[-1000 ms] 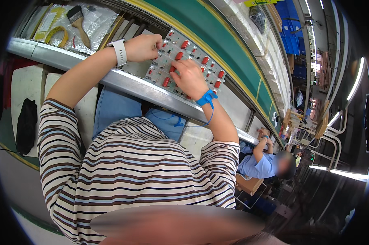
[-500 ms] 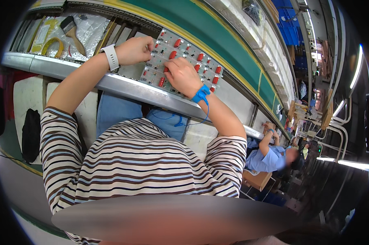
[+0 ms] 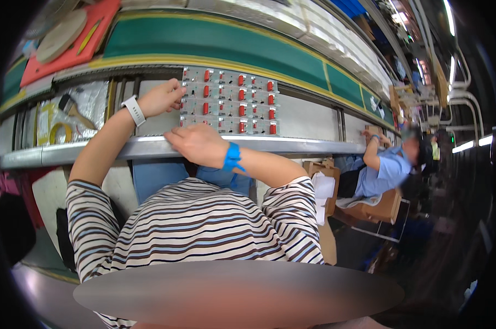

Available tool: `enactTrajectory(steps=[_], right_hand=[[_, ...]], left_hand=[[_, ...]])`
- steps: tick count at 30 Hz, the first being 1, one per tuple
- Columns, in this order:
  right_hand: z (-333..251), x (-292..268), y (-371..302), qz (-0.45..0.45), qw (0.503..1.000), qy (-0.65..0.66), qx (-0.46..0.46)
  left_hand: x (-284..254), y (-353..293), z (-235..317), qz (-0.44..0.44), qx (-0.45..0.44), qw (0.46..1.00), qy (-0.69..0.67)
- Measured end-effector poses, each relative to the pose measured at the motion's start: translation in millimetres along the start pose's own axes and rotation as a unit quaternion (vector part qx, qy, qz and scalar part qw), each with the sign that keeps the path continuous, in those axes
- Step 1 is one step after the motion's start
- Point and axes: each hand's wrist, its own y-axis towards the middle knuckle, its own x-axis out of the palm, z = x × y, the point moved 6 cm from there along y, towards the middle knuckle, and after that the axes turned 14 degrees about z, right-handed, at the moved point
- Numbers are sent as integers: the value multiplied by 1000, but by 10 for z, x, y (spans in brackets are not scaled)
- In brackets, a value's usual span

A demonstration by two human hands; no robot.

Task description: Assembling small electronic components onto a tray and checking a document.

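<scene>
A panel of circuit boards [image 3: 231, 101] with rows of red components lies on the line in front of me. At the panel's left edge is my left hand [image 3: 161, 98], its fingers curled inward and its fingertips close together. Whatever may be between them is too small to see. My right hand [image 3: 198, 143] rests over the metal rail [image 3: 292, 145], beside the panel's near left corner. Its fingers are bent loosely and point left, with nothing visible in them. A blue wrist strap [image 3: 233, 157] circles my right wrist.
Left of the panel lie a brush [image 3: 75, 111] and a yellow tape roll [image 3: 61, 133] on clear plastic. A green belt [image 3: 215, 41] runs behind, with a red board [image 3: 67, 46] at far left. A co-worker in blue [image 3: 387, 170] sits to the right.
The view has shifted and turned, so the panel sits squarer to me. My right hand has left the red components and moved to the panel's near left corner. My left hand stays by its left edge.
</scene>
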Motion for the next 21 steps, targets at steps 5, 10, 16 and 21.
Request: enactTrajectory(steps=[5, 10, 16, 21], right_hand=[[277, -112, -346, 28, 991, -67, 108], [626, -447, -885, 35, 970, -117, 209], [1121, -857, -1637, 23, 912, -209, 352], [1565, -1065, -2266, 79, 865, -271, 415]], left_hand=[[455, 162, 73, -29, 9, 1000, 1], [556, 214, 165, -3, 100, 990, 99], [273, 220, 150, 107, 72, 991, 27], [86, 190, 183, 129, 103, 986, -15]])
